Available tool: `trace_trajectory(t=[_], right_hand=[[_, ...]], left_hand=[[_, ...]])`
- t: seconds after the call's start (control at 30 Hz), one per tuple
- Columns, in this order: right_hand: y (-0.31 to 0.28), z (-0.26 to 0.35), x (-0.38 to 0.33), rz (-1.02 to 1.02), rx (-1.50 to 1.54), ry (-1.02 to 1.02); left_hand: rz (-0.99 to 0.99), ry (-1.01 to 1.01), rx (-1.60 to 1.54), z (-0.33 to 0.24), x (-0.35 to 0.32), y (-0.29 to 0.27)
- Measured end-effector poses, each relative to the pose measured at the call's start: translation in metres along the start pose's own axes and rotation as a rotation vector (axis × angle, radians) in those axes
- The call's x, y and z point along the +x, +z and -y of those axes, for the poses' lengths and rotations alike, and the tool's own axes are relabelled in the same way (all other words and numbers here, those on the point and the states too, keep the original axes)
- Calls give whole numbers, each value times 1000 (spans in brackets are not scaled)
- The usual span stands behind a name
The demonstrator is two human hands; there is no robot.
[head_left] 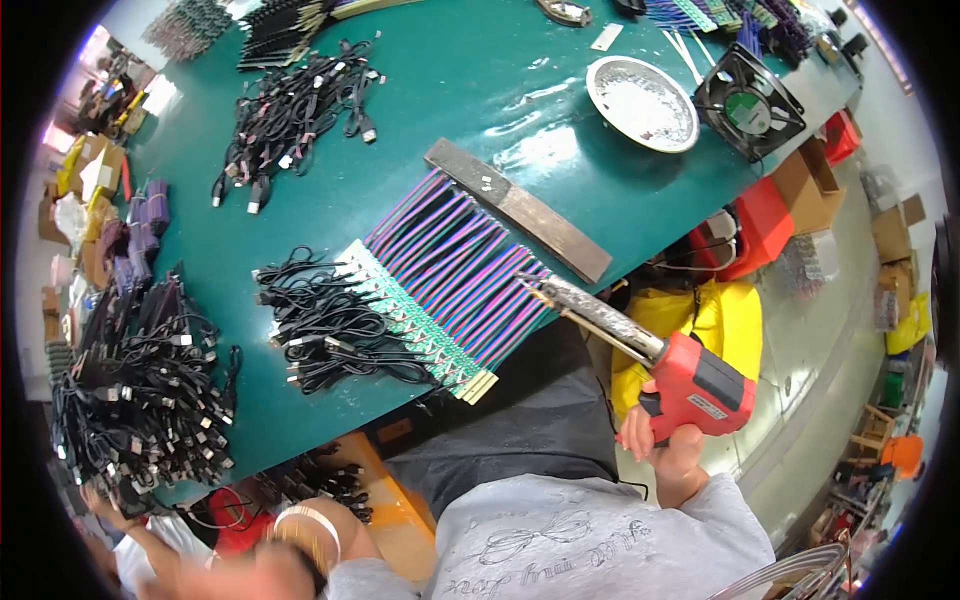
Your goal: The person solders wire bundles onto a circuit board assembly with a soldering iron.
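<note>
My right hand grips the handle of a red soldering gun. Its long metal tip reaches up-left to the edge of a row of purple, blue and green ribbon wires laid across the green table. Small green circuit boards sit in a line at the wires' left end, with black cables joined to them. A dark flat bar lies across the wires' far end. My left hand is low at the bottom left, blurred, wearing bangles; what it holds is unclear.
A pile of black cables lies at the left, another bundle at the back. A round metal dish and a black fan stand at the back right. Red bins and cardboard boxes sit below the table's edge.
</note>
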State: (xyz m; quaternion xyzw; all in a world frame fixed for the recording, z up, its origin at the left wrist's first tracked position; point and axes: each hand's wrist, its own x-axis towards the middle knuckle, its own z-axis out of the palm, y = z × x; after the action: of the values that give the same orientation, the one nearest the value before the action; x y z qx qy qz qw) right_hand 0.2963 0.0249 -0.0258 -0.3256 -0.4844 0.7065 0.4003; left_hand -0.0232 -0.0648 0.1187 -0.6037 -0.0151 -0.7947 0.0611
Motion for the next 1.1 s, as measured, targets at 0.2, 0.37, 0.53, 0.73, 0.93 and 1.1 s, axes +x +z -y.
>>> trace_trajectory(t=[0.2, 0.37, 0.53, 0.73, 0.93, 1.1], right_hand=[[-10, 4, 5, -42, 7, -79], [-17, -1, 9, -126, 26, -116], [-15, 7, 14, -133, 82, -133], [-11, 8, 28, -239, 119, -288], [0, 8, 41, -100, 239, -382], [9, 14, 49, -123, 216, -312]], left_hand=[[948, -924, 1347, 120, -91, -66], [1095, -1019, 1350, 136, -98, -70], [856, -996, 1205, 132, -83, -78], [213, -1414, 337, 62, -44, -99], [-105, -1255, 329, -48, -29, -106], [-305, -1239, 222, -93, -48, -132]])
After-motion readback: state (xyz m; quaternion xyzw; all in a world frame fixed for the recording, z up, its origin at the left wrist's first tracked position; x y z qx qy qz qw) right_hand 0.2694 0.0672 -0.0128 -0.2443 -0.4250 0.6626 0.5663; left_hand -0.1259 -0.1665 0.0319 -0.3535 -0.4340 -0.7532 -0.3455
